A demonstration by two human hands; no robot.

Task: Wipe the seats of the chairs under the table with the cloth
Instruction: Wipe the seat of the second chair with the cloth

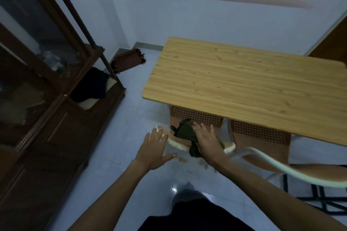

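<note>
A wooden table stands ahead with two orange perforated chairs pushed under its near edge. The left chair has a white frame rail along its back. A dark green cloth lies on this chair by the rail. My right hand presses flat on the cloth, fingers spread. My left hand hovers open just left of the rail, holding nothing. The right chair sits beside it, its seat mostly hidden under the table.
A dark wooden glass-front cabinet fills the left side, with a dark garment on its ledge. A folded striped mat leans in the far corner. A brown door is at right. Another white chair rail curves in at right.
</note>
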